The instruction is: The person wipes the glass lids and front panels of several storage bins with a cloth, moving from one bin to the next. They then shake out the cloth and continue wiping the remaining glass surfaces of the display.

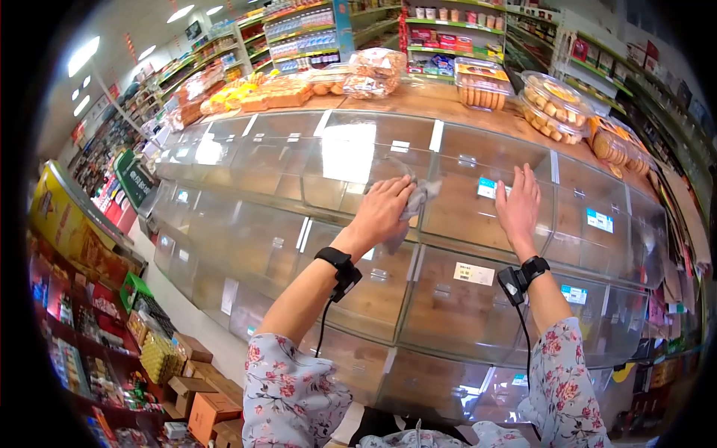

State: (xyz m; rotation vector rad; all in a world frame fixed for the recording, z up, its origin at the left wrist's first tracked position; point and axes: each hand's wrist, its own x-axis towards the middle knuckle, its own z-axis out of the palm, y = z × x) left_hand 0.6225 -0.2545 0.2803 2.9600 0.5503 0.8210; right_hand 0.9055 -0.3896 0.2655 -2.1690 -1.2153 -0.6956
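My left hand [379,209] presses a crumpled grey cloth [426,194] against the clear plastic front of a display bin, its fingers closed over the cloth. To the right, my right hand [520,203] is open, fingers stretched upward, over the neighbouring bin lid [463,213] beside a blue and white price label [487,188]. The transparent bins stand in stepped rows with wooden panels showing through. A paper tag [473,273] is on the row below my hands. Black bands with wired devices circle both wrists.
Along the wooden top ledge lie bagged breads [276,93], a bag of round pastries [373,73], a box of cookies [482,84] and round tubs [554,104]. Flattened cardboard [681,213] leans at the right. Cardboard boxes [213,411] stand on the floor at lower left.
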